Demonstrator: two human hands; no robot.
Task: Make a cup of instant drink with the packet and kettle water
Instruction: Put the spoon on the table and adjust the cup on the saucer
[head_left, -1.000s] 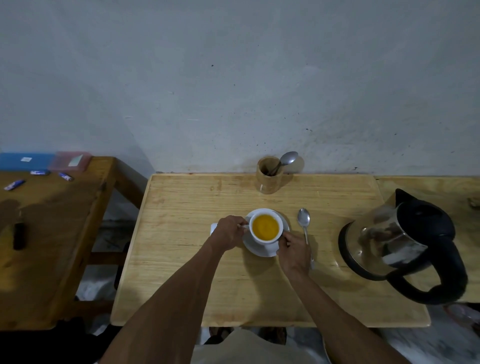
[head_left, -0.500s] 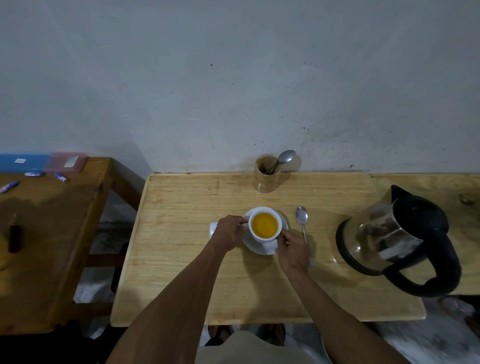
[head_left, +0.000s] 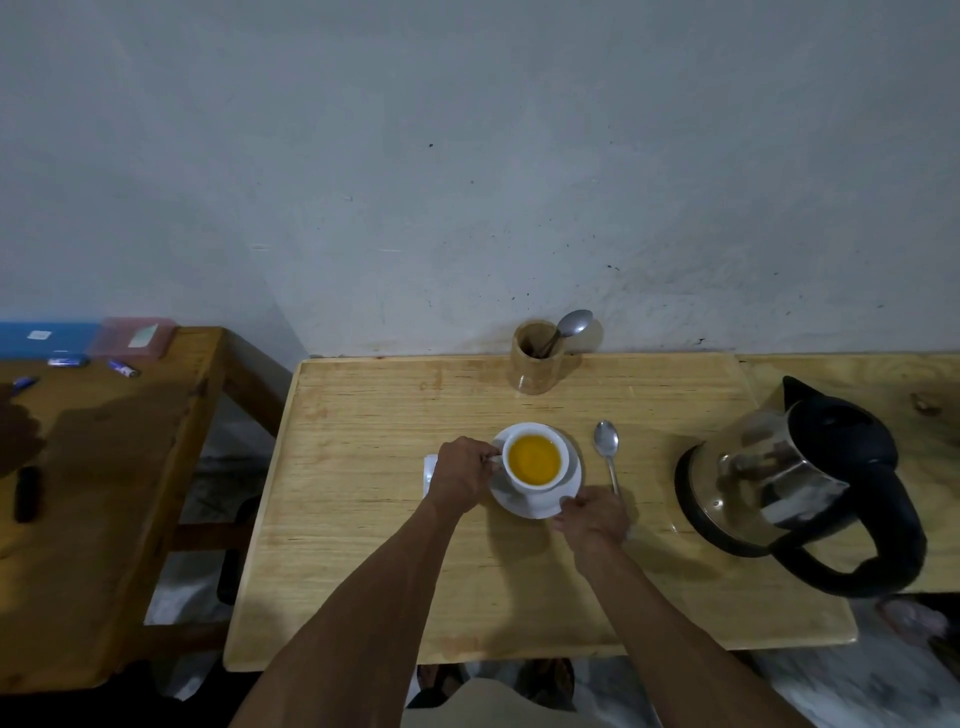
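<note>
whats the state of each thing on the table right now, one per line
white ceramic cup: upright on saucer, full of orange drink
white saucer: flat under cup
steel spoon: lying loose beside saucer
glass and black kettle: upright, lid shut
left hand: gripping cup handle
right hand: pinching saucer rim

Plain home corner: wooden table (head_left: 363, 545), kettle (head_left: 795, 483), bare wall (head_left: 467, 156).

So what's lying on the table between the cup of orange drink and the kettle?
In the head view, a metal spoon lies flat on the table between the cup and the kettle, bowl toward the wall. Otherwise that stretch is bare wood.
</note>
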